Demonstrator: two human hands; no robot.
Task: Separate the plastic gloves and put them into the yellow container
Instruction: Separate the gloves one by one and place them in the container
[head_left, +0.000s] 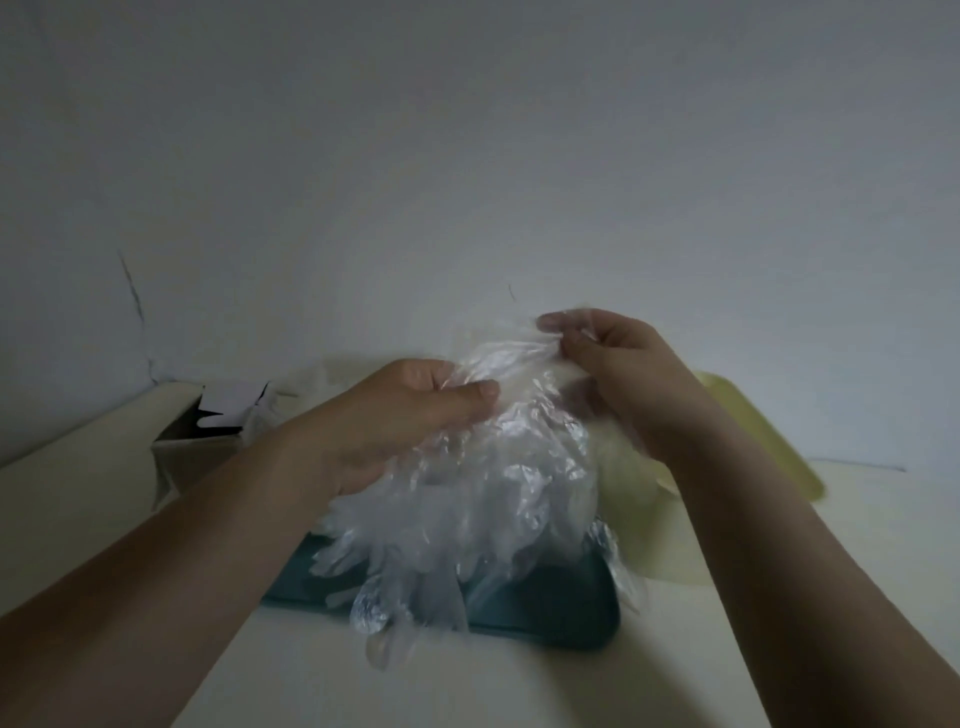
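We judge the job to be somewhere short of halfway. A thick bunch of plastic gloves hangs in the air just above the green tray, and its loose ends trail onto the tray and over its near edge. The yellow container sits just right of the tray and a little behind it. The bunch hides much of its inside, so we cannot tell whether any gloves lie in it yet. As we read it, most of the pile is left to peel apart.

The left hand reaches in above the tray's left end with the palm turned inward, thumb and fingers pinching the upper part of the bunch. The right hand is higher, above the tray's far right side. Its thumb and forefinger pinch one thin sheet at the top, stretched taut away from the left hand's hold, and its other fingers curl loosely.
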